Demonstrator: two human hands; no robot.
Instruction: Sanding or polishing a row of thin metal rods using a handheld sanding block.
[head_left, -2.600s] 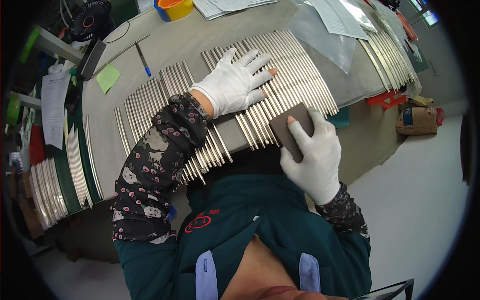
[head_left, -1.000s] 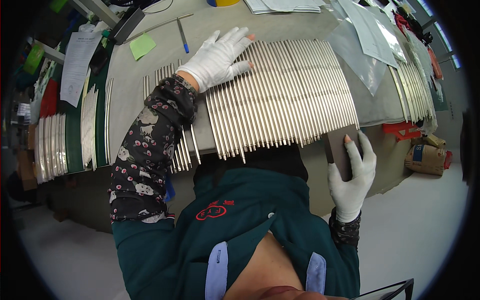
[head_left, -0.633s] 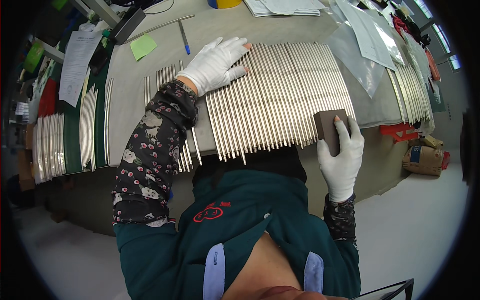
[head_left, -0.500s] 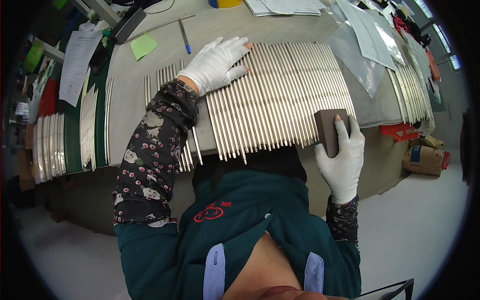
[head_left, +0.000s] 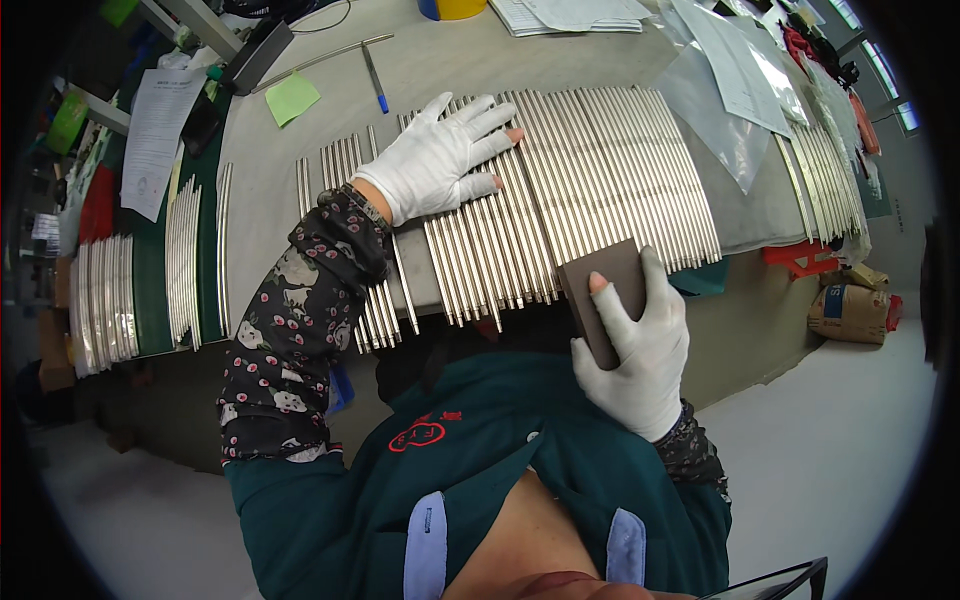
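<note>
The grey-topped bench (head_left: 300, 200) carries a broad row of long silvery metal rods (head_left: 600, 190) laid side by side, their near ends hanging just over the edge toward me. Since a second ago the row sits the same, so my holding has worked. My left hand (head_left: 435, 160), white-gloved, lies flat with fingers spread across the rods' left part, pressing them down as it did before. My right hand (head_left: 635, 350) has come up from beside the bench edge and now clamps the dark brown rectangular sanding block (head_left: 605, 295) between thumb and fingers, its top edge touching the rods' near ends at the row's middle. I judge the rubbing stroke has moved inward from the right end, with the leftward rods yet to cover.
</note>
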